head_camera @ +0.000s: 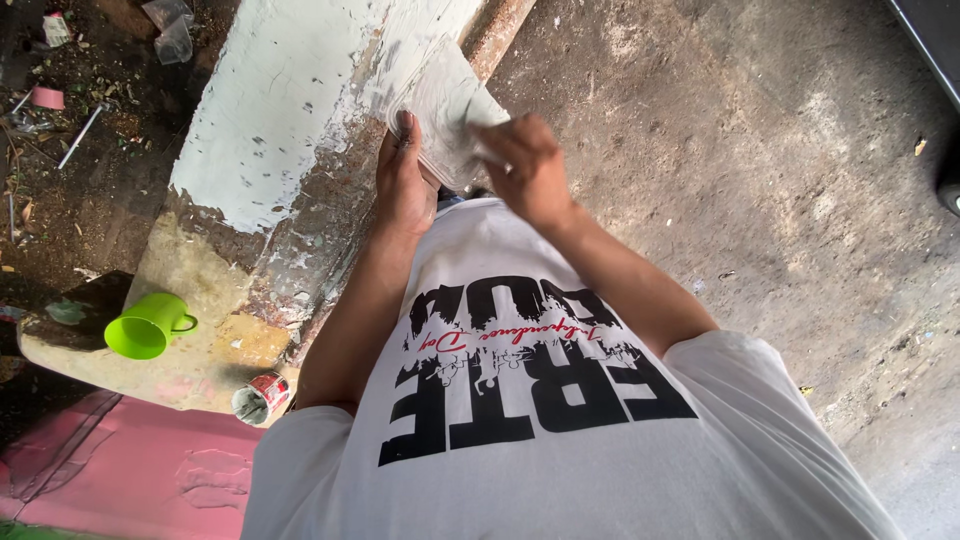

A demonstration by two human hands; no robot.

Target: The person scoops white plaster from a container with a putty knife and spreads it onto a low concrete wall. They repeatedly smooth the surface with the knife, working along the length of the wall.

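Low wall point(270, 130) w/ green mug point(148, 326) & small can point(262, 397).

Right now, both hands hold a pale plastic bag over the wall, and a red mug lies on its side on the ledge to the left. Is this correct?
Not quite: the mug is bright green, not red, as the head view shows. It does lie on its side on the ledge, and the left hand and right hand do hold the pale plastic bag.

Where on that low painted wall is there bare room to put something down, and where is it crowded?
The white-painted top of the wall lies bare between the hands and the littered ground. The near end is crowded: a green cup and a small tin lie there. The left hand and right hand hold a whitish sheet.
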